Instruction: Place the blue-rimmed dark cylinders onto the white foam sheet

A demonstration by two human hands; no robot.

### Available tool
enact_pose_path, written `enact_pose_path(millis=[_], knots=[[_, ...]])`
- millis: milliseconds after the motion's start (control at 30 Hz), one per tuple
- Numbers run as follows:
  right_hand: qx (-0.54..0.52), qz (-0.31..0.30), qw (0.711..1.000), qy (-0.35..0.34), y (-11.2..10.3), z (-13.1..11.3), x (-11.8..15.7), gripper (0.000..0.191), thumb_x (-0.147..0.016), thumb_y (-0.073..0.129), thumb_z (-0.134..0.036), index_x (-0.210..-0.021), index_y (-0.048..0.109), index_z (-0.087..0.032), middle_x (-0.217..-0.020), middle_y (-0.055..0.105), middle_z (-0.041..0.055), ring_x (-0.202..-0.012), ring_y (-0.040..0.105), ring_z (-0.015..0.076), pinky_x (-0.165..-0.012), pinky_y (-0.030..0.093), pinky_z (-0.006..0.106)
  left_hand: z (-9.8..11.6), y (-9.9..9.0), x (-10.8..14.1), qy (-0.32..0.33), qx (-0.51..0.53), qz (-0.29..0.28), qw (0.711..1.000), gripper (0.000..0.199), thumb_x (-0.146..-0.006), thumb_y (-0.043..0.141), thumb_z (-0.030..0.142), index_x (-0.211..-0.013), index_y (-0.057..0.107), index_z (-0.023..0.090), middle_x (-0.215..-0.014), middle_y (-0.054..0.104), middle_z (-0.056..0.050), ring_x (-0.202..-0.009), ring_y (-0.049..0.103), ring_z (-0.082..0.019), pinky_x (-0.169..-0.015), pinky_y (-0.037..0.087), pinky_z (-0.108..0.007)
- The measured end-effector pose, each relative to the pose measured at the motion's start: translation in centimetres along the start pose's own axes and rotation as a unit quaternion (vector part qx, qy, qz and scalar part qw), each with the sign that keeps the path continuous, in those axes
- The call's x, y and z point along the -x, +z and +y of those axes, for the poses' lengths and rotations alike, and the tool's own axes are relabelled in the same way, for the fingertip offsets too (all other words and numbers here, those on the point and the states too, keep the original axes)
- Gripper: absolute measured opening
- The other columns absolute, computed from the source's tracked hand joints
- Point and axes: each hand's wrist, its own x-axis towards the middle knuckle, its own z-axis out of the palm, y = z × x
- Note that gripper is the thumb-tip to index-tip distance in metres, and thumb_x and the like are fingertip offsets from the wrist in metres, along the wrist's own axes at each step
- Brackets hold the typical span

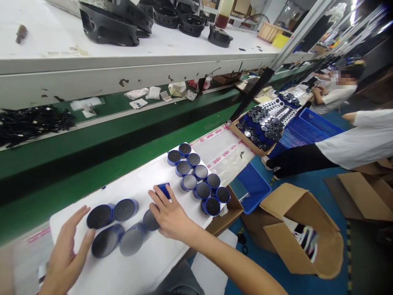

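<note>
My right hand (171, 216) reaches over the middle of a white board (153, 258), fingers curled over a small blue cylinder (164, 189) whose top is mostly hidden. Beside its wrist stands another blue cylinder with a dark round top (150, 220). At the board's left end, my left hand (66, 254) is open, thumb and fingers apart, near a dark-topped cylinder (104, 241). Several similar cylinders stand close together there, slightly blurred. Toward the board's right end, a group of blue cylinders (203, 190) stands upright in staggered rows.
Beyond the board runs a green conveyor belt (129, 159) beneath a white shelf (184, 65) bearing black plastic rings (107, 28). A carton of dark round parts (260, 127), blue crates (254, 188) and an open cardboard box (301, 233) lie to the right. Co-workers are nearby.
</note>
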Motion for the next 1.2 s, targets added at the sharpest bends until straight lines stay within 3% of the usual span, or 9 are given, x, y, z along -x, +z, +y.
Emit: enact_pose_path(millis=[100, 167, 233, 333, 433, 700, 833, 967, 1200], knots=[[-0.026, -0.011, 0.996, 0.086, -1.2, -1.6, 2.4, 0.050, -0.076, 0.066, -0.022, -0.122, 0.052, -0.010, -0.126, 0.056, 0.0178, -0.118, 0.053, 0.0316, -0.093, 0.053, 0.044, 4.6, 0.8, -3.1, 0.078, -0.023, 0.010, 0.997, 0.045, -0.091, 0.046, 0.052, -0.133, 0.044, 0.037, -0.132, 0.052, -0.004, -0.123, 0.051, -0.034, -0.110, 0.041, -0.057], [-0.048, -0.010, 0.984, 0.172, -0.9, -2.1, 4.0, 0.051, -0.078, 0.067, -0.028, -0.123, 0.050, -0.013, -0.116, 0.059, 0.0133, -0.102, 0.060, 0.0271, -0.081, 0.056, 0.041, 7.4, 3.0, -5.5, 0.165, -0.035, -0.051, 0.984, 0.044, -0.093, 0.044, 0.052, -0.129, 0.050, 0.027, -0.130, 0.052, -0.009, -0.123, 0.050, -0.031, -0.103, 0.045, -0.053], [-0.067, 0.006, 0.962, 0.265, 0.2, -2.0, 5.4, 0.053, -0.079, 0.068, -0.032, -0.126, 0.049, -0.015, -0.116, 0.060, 0.0120, -0.101, 0.061, 0.0264, -0.084, 0.056, 0.044, 9.3, 6.0, -7.5, 0.233, -0.059, -0.141, 0.960, 0.058, -0.088, 0.055, 0.055, -0.134, 0.048, 0.021, -0.135, 0.049, -0.014, -0.121, 0.049, -0.032, -0.101, 0.044, -0.054], [-0.096, 0.054, 0.910, 0.401, 2.6, -1.6, 6.6, 0.057, -0.080, 0.068, -0.025, -0.130, 0.044, -0.015, -0.121, 0.057, 0.0142, -0.104, 0.062, 0.0285, -0.086, 0.056, 0.048, 10.2, 9.7, -9.3, 0.282, -0.086, -0.240, 0.925, 0.055, -0.082, 0.065, 0.054, -0.123, 0.058, 0.017, -0.117, 0.059, -0.012, -0.109, 0.056, -0.029, -0.093, 0.047, -0.052], [-0.147, 0.123, 0.859, 0.475, 4.7, -1.6, 6.9, 0.064, -0.080, 0.068, -0.019, -0.135, 0.036, -0.016, -0.128, 0.053, 0.0160, -0.106, 0.064, 0.0290, -0.082, 0.059, 0.043, 9.6, 11.3, -9.7, 0.301, -0.067, -0.272, 0.912, 0.045, -0.084, 0.063, 0.050, -0.114, 0.060, 0.016, -0.101, 0.062, -0.008, -0.096, 0.060, -0.024, -0.086, 0.051, -0.045], [-0.241, 0.308, 0.749, 0.535, 6.8, -2.6, 5.2, 0.061, -0.087, 0.063, -0.027, -0.136, 0.029, -0.019, -0.131, 0.044, 0.0173, -0.121, 0.056, 0.0332, -0.095, 0.054, 0.048, 8.6, 13.5, -9.7, 0.244, 0.072, -0.181, 0.950, 0.055, -0.089, 0.058, 0.050, -0.130, 0.044, 0.017, -0.125, 0.055, -0.013, -0.113, 0.057, -0.028, -0.094, 0.051, -0.050], [-0.257, 0.347, 0.730, 0.530, 6.6, -3.1, 4.7, 0.058, -0.092, 0.054, -0.029, -0.142, 0.025, -0.024, -0.138, 0.037, 0.0187, -0.130, 0.049, 0.0327, -0.100, 0.050, 0.048, 8.7, 13.9, -9.9, 0.253, 0.089, -0.216, 0.939, 0.057, -0.088, 0.059, 0.052, -0.131, 0.046, 0.016, -0.126, 0.057, -0.014, -0.114, 0.058, -0.028, -0.095, 0.051, -0.050], [-0.257, 0.381, 0.721, 0.519, 6.2, -4.4, 6.5, 0.055, -0.091, 0.054, -0.035, -0.140, 0.030, -0.028, -0.133, 0.040, 0.0167, -0.116, 0.056, 0.0308, -0.091, 0.054, 0.048, 8.9, 13.2, -9.3, 0.278, 0.088, -0.257, 0.921, 0.054, -0.089, 0.058, 0.051, -0.129, 0.048, 0.017, -0.123, 0.060, -0.013, -0.110, 0.061, -0.026, -0.095, 0.051, -0.049], [-0.271, 0.475, 0.627, 0.555, 7.2, -2.7, 10.0, 0.049, -0.101, 0.033, -0.043, -0.145, 0.020, -0.024, -0.149, 0.031, 0.0160, -0.134, 0.040, 0.0330, -0.106, 0.041, 0.058, 10.7, 12.7, -5.9, 0.283, 0.035, -0.263, 0.922, 0.074, -0.088, 0.060, 0.051, -0.147, 0.026, 0.022, -0.145, 0.037, -0.017, -0.134, 0.039, -0.036, -0.106, 0.040, -0.060]])
